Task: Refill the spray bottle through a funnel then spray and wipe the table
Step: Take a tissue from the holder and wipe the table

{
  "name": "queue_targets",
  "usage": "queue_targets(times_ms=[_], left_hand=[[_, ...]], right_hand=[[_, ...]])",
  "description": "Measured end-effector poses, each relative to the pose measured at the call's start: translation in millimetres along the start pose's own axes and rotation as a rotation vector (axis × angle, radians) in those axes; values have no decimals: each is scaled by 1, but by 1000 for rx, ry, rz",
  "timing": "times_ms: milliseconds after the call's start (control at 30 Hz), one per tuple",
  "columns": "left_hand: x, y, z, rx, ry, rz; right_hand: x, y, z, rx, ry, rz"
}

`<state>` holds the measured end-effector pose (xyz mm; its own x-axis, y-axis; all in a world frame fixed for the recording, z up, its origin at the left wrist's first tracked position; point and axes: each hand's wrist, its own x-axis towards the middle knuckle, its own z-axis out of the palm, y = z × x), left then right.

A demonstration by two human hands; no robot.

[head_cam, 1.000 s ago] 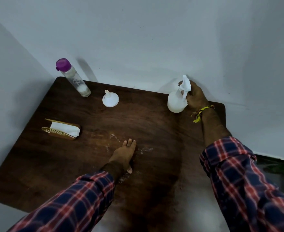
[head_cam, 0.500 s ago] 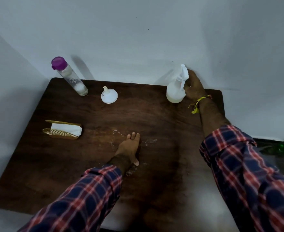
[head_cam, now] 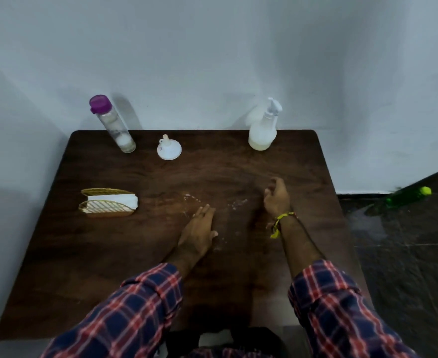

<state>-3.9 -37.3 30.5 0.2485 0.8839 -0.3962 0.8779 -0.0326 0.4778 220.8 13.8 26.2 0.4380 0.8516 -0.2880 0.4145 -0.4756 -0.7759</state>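
The right hand (head_cam: pixel 277 197) has let go of the spray bottle (head_cam: pixel 263 130), now upright at the table's (head_cam: pixel 83 267) far edge, its fingers loosely curled and apparently empty, while the left hand (head_cam: pixel 199 233) stays flat, fingers together, so wiping looks next.

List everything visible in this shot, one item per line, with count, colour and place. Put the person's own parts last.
table: one, dark brown wood, against the wall
spray bottle: one, white, upright at the far right edge
funnel: one, white, upside down, far centre
tall bottle: one, clear with purple cap, far left
napkin holder: one, gold with white napkins, left side
droplets: several, whitish, mid-table between the hands
green bottle: one, lying on the dark floor at right
left hand: one, flat on the table, empty
right hand: one, loosely curled, empty
wrist thread: one, yellow, right wrist
sleeves: two, navy and red plaid, near edge
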Motion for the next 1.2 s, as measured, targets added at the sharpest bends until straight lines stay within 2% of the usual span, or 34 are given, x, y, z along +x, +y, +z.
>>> queue_targets(times_ms=[133, 233, 367, 500, 700, 833, 967, 1200], left_hand=[[-50, -43, -5, -112, 84, -1], [-89, -93, -14, -180, 203, -151], [-117, -159, -16, -192, 270, -398], [-112, -194, -26, -142, 161, -467], [-95, -201, -38, -99, -6, -604], [-90, -216, -35, -95, -156, -601], [-85, -224, -36, -106, -259, -577], [-81, -227, -32, -125, -273, -565]], right_hand=[[-51, 8, 27, 38, 67, 15], [-107, 6, 42, -53, 133, -39], [-165, -2, 63, -90, 99, -39], [-177, -21, 95, -99, 16, -147], [-169, -88, 150, -145, -148, -290], [-147, -126, 200, -202, -209, -384], [-123, -143, 243, -239, -243, -323], [-107, -144, 282, -339, -254, -276]])
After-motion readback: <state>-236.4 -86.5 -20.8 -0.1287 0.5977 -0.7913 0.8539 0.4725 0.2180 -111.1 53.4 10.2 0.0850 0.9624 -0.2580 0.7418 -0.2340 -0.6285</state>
